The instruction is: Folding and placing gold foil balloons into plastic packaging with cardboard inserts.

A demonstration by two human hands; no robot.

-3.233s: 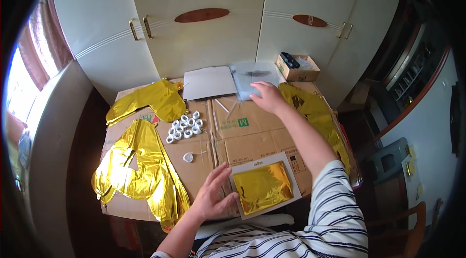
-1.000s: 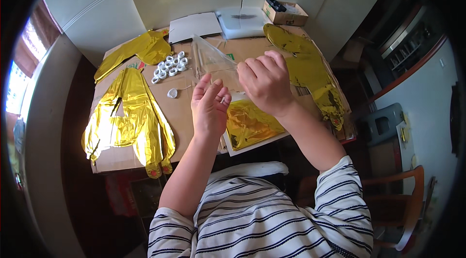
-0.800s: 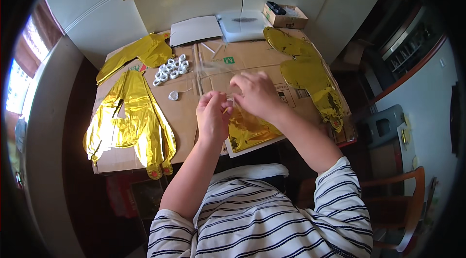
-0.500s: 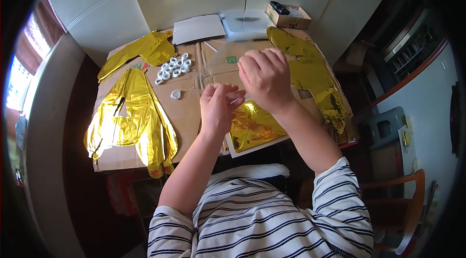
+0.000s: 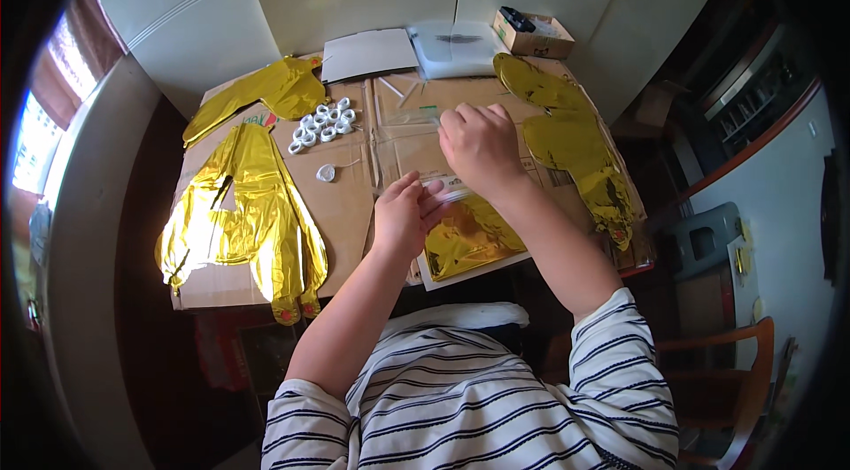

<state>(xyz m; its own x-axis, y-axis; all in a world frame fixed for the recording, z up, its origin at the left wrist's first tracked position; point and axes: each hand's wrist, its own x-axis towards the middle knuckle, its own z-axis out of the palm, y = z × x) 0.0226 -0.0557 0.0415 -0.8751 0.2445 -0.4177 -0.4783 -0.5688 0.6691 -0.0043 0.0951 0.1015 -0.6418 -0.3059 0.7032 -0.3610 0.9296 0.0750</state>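
My right hand (image 5: pixel 482 147) is closed in a fist, knuckles up, above the middle of the cardboard-covered table; what is in its fingers is hidden. Lower and to its left, my left hand (image 5: pixel 405 215) has its fingers curled together. Beside its fingertips shows a pale, shiny strip (image 5: pixel 450 190), too unclear to name. Below both hands lies a folded gold foil sheet (image 5: pixel 469 244) on a white board (image 5: pixel 482 269). To the left, a single small white ribbon roll (image 5: pixel 326 173) trails a loose end, near a cluster of several such rolls (image 5: pixel 321 126).
Gold foil balloons lie flat at the near left (image 5: pixel 239 213), far left (image 5: pixel 274 89) and right (image 5: pixel 571 129). Along the back stand a white flat box (image 5: pixel 369 54), a translucent plastic case (image 5: pixel 456 52) and a small carton (image 5: pixel 536 34). A wooden chair (image 5: pixel 753 364) is at the right.
My right hand has moved slightly down and turned, still closed. My left hand has dropped a little and shifted right. The view has shifted slightly.
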